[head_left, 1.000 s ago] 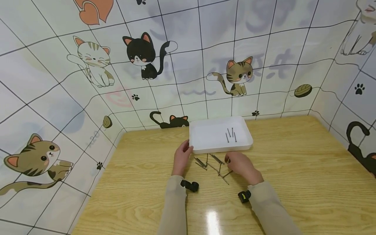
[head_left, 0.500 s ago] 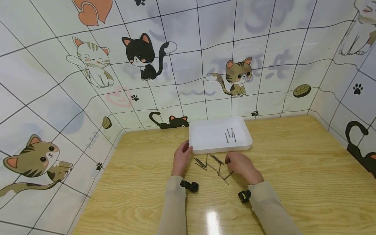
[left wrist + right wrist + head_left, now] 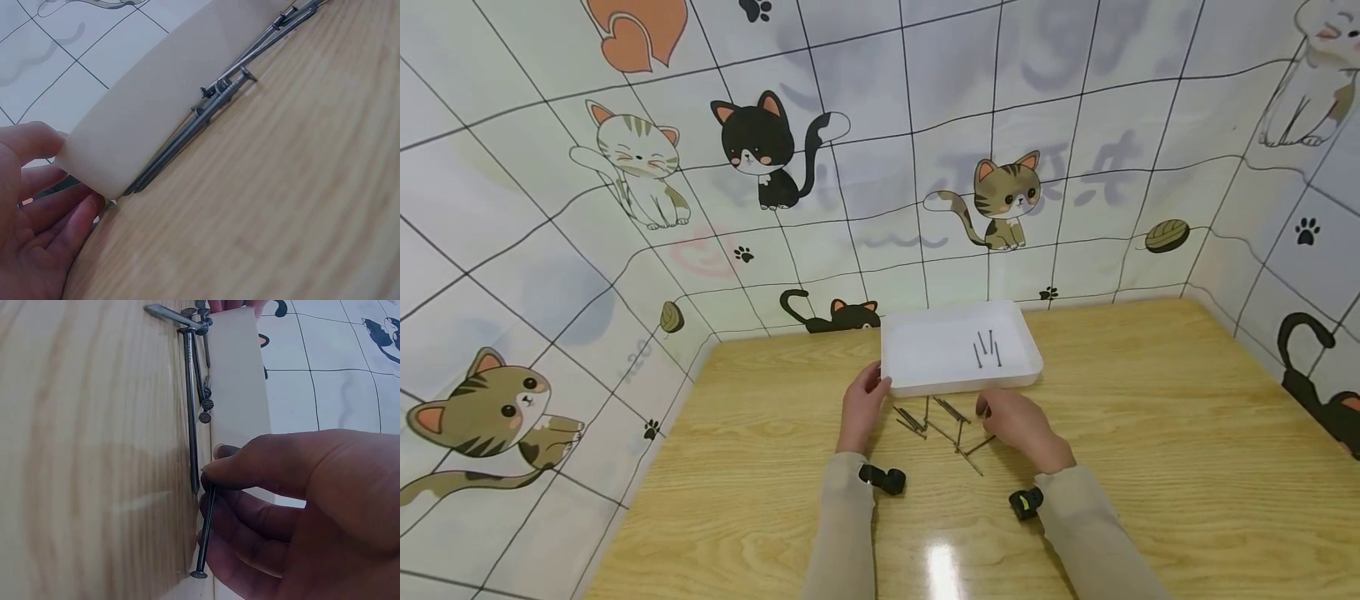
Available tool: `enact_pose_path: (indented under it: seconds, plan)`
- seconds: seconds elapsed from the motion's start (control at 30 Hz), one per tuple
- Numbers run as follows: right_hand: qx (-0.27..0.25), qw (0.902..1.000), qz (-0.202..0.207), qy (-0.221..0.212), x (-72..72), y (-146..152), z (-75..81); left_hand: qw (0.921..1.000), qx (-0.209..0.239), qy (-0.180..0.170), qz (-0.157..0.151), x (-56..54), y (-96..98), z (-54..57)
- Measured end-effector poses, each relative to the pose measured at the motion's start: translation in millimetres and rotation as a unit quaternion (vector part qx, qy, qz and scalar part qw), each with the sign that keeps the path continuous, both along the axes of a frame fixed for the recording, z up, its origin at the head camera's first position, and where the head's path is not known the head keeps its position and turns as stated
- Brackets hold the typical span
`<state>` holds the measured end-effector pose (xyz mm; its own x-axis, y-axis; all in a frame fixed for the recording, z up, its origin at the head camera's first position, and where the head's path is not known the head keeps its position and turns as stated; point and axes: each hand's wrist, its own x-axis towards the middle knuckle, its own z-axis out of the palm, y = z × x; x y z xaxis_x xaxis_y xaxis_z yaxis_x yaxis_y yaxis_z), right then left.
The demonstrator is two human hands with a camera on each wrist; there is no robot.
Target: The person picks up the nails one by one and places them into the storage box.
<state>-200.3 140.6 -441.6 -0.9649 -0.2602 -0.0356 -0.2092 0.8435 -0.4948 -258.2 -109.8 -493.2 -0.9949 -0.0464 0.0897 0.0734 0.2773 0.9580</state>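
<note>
A shallow white tray [image 3: 925, 346] stands at the back of the wooden table with several nails [image 3: 978, 356] lying in its right half. My left hand [image 3: 861, 408] holds the tray's front left corner, thumb at the rim and fingers curled against its end. Just in front of the tray's right side, my right hand [image 3: 1021, 427] pinches a dark nail [image 3: 205, 534] between thumb and fingertips. That nail's flat head points away from the thumb in the right wrist view. Between the hands, more loose nails [image 3: 912, 421] lie on the table, some crossing each other.
The wood-grain table [image 3: 760, 500] runs up to a wall [image 3: 880, 200] printed with cartoon cats and grid lines, which closes off the back and both sides. A dark band with a small camera [image 3: 883, 478] sits on the left wrist, another camera [image 3: 1026, 502] on the right.
</note>
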Motion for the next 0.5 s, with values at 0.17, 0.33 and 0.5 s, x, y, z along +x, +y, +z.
enact_pose_path:
  seconds: [0.17, 0.33, 0.5]
  plan:
    - [-0.019, 0.9996, -0.008, 0.017, 2.3, 1.2, 0.3, 1.0, -0.005, -0.001, 0.0, 0.1, -1.4, -1.3]
    - [-0.028, 0.9986, -0.008, 0.044, 0.8, 3.9, -0.1, 1.0, -0.01, -0.001, -0.001, -0.1, -1.7, -1.5]
    - [-0.042, 0.998, -0.006, 0.046, 0.0, 6.0, -1.1, 1.0, -0.008, -0.002, -0.003, 0.0, -1.9, -1.4]
